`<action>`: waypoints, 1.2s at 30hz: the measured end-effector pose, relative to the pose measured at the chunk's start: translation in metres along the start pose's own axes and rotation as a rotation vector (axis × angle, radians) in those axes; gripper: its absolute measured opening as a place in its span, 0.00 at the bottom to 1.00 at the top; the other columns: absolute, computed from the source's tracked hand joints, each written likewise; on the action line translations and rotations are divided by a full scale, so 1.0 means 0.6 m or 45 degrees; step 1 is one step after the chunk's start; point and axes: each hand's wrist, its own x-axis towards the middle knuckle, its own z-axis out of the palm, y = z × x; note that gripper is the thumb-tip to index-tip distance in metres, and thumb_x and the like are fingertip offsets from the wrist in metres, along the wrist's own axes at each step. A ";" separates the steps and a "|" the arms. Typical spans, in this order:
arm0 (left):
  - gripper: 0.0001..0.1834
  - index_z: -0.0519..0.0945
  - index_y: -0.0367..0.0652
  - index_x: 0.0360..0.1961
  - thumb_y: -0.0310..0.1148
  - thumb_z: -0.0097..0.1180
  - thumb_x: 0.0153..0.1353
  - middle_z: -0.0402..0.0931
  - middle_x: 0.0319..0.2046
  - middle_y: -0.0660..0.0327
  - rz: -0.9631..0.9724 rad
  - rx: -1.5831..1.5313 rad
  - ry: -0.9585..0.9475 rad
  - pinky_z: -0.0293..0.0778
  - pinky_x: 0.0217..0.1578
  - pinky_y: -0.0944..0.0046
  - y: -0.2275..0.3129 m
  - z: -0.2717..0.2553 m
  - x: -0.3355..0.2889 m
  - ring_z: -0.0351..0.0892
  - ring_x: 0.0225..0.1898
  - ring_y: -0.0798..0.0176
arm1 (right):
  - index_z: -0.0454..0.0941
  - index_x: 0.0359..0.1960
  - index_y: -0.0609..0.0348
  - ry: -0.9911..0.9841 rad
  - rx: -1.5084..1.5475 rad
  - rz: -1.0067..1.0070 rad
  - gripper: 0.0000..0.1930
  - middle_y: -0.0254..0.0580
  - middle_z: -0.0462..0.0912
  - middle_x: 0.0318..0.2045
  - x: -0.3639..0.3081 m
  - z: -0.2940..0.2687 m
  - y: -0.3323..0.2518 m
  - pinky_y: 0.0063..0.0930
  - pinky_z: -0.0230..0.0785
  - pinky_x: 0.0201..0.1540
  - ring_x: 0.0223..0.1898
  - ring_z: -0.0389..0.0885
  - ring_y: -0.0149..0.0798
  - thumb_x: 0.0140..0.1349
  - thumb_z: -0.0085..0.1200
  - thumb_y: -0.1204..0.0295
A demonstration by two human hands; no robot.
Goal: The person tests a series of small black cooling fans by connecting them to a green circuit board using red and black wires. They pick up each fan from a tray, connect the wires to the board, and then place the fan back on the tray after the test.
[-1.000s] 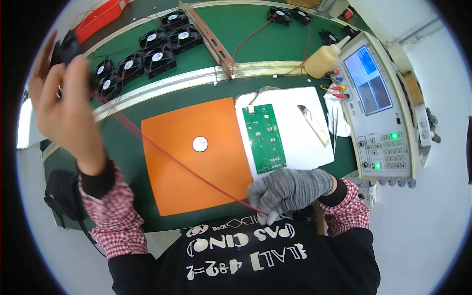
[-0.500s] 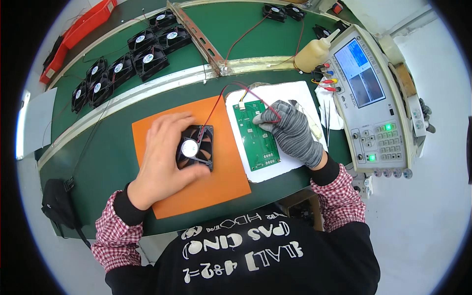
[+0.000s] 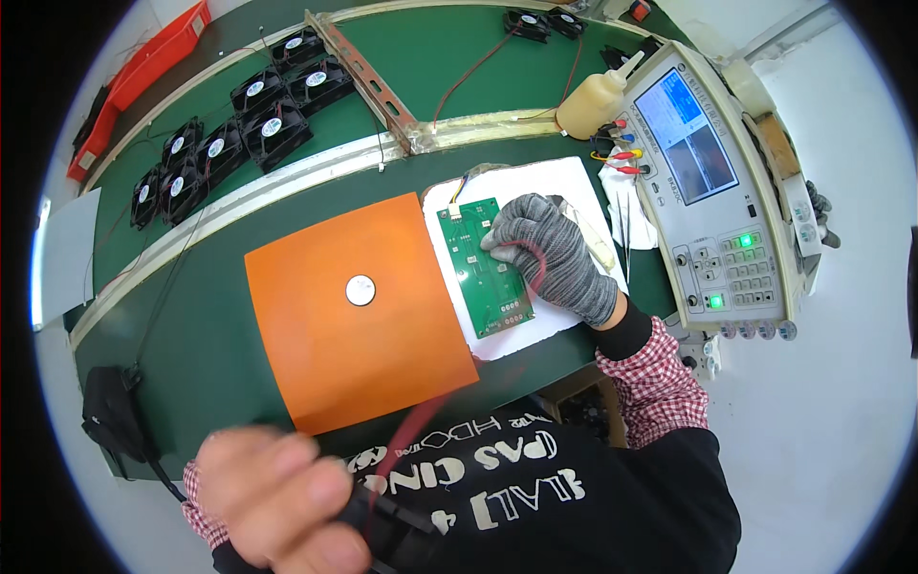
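Observation:
My left hand [image 3: 277,502], bare and blurred by motion, is low in front of my body. It grips a black cooling fan [image 3: 397,531], also blurred and partly cut off by the lower edge. A thin red lead [image 3: 411,430] runs up from the fan toward my right hand [image 3: 545,253]. That hand wears a grey striped glove; its fingers are pinched on the red lead over the green circuit board [image 3: 490,287]. The board has a white connector [image 3: 455,209] at its top. On the orange sheet [image 3: 316,354] lies a small round white disc [image 3: 360,290] with a dark rim.
A white board [image 3: 564,172] lies under the circuit board, with a white glove and tweezers [image 3: 626,225] beside it. A test meter [image 3: 712,191] and a glue bottle [image 3: 593,100] stand right. Several black fans [image 3: 273,124] sit beyond the pale rail [image 3: 287,167]; a black pouch [image 3: 115,411] lies left.
My left hand has lifted the fan off the orange sheet and brought it down toward my body. The round disc now shows alone on the sheet. My right hand stays over the circuit board.

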 end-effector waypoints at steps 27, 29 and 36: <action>0.55 0.61 0.32 0.66 0.50 0.74 0.42 0.69 0.60 0.43 0.080 0.404 -0.274 0.65 0.61 0.53 -0.242 0.183 0.098 0.69 0.61 0.43 | 0.79 0.35 0.57 0.177 0.262 0.157 0.05 0.40 0.82 0.34 -0.014 -0.003 -0.003 0.32 0.73 0.44 0.39 0.81 0.40 0.57 0.60 0.79; 0.53 0.60 0.33 0.67 0.47 0.73 0.44 0.67 0.61 0.43 -0.246 0.663 -0.413 0.64 0.61 0.52 -0.324 0.183 0.046 0.68 0.61 0.43 | 0.79 0.35 0.57 0.148 0.191 0.159 0.05 0.40 0.82 0.34 -0.002 -0.006 -0.011 0.31 0.73 0.43 0.39 0.81 0.40 0.58 0.61 0.78; 0.39 0.73 0.33 0.52 0.37 0.73 0.36 0.70 0.41 0.51 -0.613 0.821 -0.607 0.69 0.49 0.54 -0.364 0.129 0.001 0.71 0.46 0.47 | 0.78 0.45 0.56 0.327 0.066 0.027 0.15 0.43 0.82 0.40 -0.004 -0.009 -0.019 0.37 0.73 0.50 0.44 0.81 0.43 0.55 0.63 0.75</action>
